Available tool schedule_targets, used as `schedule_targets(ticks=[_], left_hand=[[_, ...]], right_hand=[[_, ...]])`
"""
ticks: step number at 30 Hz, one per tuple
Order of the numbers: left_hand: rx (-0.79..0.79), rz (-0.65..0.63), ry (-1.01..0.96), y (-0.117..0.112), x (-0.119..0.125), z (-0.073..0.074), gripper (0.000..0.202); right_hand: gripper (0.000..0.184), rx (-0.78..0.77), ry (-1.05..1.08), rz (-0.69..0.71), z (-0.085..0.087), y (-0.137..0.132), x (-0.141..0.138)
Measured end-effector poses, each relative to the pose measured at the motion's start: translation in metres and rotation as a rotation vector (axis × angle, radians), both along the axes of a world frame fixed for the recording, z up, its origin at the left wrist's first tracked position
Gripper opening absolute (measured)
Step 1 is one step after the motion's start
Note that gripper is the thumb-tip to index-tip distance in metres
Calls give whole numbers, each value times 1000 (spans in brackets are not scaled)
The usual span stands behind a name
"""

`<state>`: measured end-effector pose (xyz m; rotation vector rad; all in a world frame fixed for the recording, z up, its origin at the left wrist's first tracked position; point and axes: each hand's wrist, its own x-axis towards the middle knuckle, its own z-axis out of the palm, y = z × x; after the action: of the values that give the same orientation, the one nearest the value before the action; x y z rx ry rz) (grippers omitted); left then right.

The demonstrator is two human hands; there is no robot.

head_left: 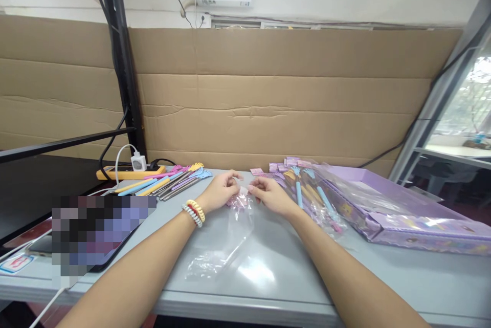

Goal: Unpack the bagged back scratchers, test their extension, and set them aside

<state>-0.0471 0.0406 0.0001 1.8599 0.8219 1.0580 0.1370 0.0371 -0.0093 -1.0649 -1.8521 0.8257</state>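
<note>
A clear plastic bag [238,228] with a pink printed top lies flat on the grey table. At the left side of this top, my left hand [219,192] has its fingers curled in a pinch. From the other side, my right hand [270,195] pinches the same top between thumb and fingers. Left of my hands, loose telescopic back scratchers [172,182] with small hand-shaped heads in yellow, blue and pink lie in a pile. To the right are several bagged back scratchers [307,192] with pink and purple cards.
An open purple box [414,233] stands at the right. A yellow power strip [103,173] with a white charger [138,161] sits at the back left. A tablet-like device [109,259], partly blurred out, lies at the front left. Cardboard [268,92] walls off the back.
</note>
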Motion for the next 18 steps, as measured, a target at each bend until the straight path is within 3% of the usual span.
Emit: schedule_targets(ticks=[5,10,14,18], left_hand=[[-10,-77,87,-1,-1,0,31],[10,43,139,-2,2,1,18],[134,267,51,4,2,3,18],[222,628,-97,15,-7,7,19]], right_hand=[[29,-19,16,42,1,-2,-1],[28,-9,2,24,2,-4,-2],[39,-88,28,27,3,-6,-3],[45,-209,18,199,6,-13,-4]])
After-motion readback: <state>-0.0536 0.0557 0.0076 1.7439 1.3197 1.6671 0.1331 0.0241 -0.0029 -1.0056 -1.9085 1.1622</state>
